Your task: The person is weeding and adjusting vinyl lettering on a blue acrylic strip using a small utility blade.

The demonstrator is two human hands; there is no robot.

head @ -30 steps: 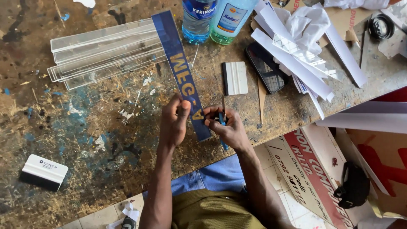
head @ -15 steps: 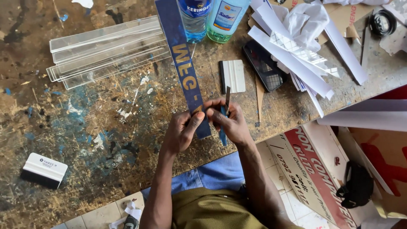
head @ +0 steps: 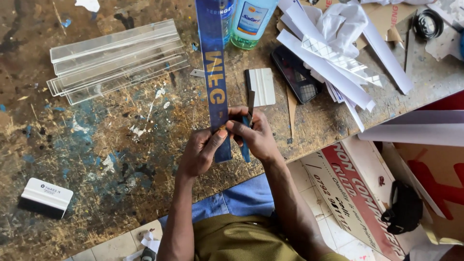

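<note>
**Blue strip held at its near end over the bench edge**

A long blue strip [head: 213, 72] with yellow lettering is held flat along the bench [head: 111, 159], its near end pinched by both hands close together. The left hand [head: 200, 152] is closed on the strip's end from the left, thumb on top, so that the strip is kept steady. The right hand [head: 256, 135] is closed around a small knife [head: 247, 121] with a blue handle, the tool being set beside the strip's right edge; whether the blade touches the strip cannot be told.

The far end of the strip is laid across two plastic bottles [head: 251, 21] at the back of the bench. Just right of the strip lie a white scraper [head: 261, 86] and a dark phone [head: 296, 75], both near the working hands. A heap of white paper offcuts [head: 333, 53] is spread further right. A stack of clear plastic strips [head: 113, 58] is set well to the left, and a second white scraper [head: 46, 195] rests near the bench's front left.
</note>
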